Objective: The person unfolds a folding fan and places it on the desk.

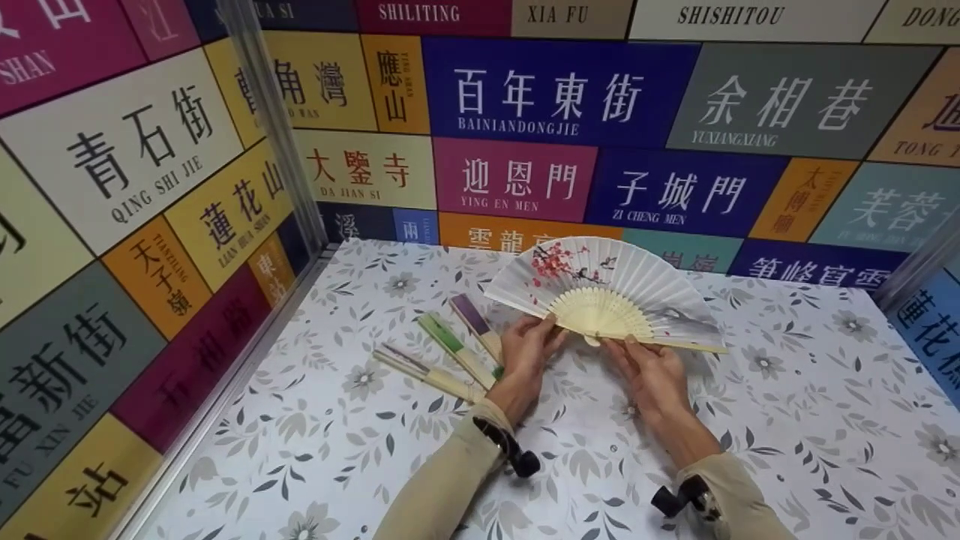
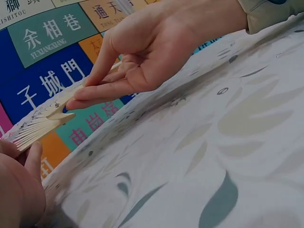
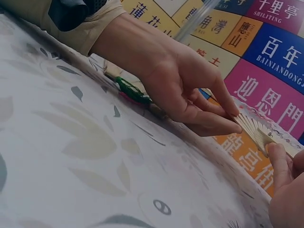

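Note:
A spread folding fan (image 1: pixel 600 309) is held up above the far part of the table, white with red blossoms, grey shading and pale slatted ribs. My left hand (image 1: pixel 525 351) pinches its left edge between thumb and fingers. Near the pivot and the right guard stick, my right hand (image 1: pixel 651 369) pinches it too. In the left wrist view the fan's ribs (image 2: pixel 40 124) run between both hands. The right wrist view shows the ribs (image 3: pixel 251 130) from the other side. Three folded fans lie left of my left hand: one purple (image 1: pixel 471 315), one green (image 1: pixel 442 334), one pale (image 1: pixel 405 362).
A table with a white leaf-and-flower cloth (image 1: pixel 315 450) spans the area below. Panels of coloured signs (image 1: pixel 555 94) stand behind it, and more signs (image 1: pixel 142 157) line the left side. A green tassel or cord (image 3: pixel 130 90) lies by the folded fans.

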`<act>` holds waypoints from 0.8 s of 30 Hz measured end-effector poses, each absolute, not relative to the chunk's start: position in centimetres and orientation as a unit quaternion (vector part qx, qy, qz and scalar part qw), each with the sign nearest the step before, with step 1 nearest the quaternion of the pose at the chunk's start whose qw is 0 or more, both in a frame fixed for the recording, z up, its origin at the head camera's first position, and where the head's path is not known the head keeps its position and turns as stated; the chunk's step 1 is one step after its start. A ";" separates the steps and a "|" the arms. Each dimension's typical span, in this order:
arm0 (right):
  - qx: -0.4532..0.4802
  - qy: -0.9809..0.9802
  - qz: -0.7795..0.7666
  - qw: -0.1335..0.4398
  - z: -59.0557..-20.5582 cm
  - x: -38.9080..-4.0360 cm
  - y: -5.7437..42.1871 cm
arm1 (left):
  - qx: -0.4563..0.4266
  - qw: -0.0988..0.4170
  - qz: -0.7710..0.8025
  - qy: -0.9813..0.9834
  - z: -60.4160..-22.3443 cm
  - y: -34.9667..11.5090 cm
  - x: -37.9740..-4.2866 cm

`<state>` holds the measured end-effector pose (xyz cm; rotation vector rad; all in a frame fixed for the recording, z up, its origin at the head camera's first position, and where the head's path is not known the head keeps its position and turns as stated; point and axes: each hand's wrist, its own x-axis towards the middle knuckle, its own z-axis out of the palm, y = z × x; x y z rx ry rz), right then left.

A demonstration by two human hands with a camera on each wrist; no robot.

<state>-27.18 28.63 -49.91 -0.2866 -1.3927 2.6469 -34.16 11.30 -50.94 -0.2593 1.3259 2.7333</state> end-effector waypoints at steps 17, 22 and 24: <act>-0.176 -0.390 0.904 0.007 -49.9 -25.4 37.9 | -0.116 0.115 0.844 0.512 -50.7 18.5 -34.2; -0.187 -0.392 0.901 0.000 -50.1 -24.9 40.2 | -0.123 0.137 0.820 0.543 -50.4 20.4 -34.1; -0.192 -0.402 0.895 0.003 -50.1 -24.7 40.9 | -0.128 0.147 0.810 0.553 -50.3 21.1 -34.0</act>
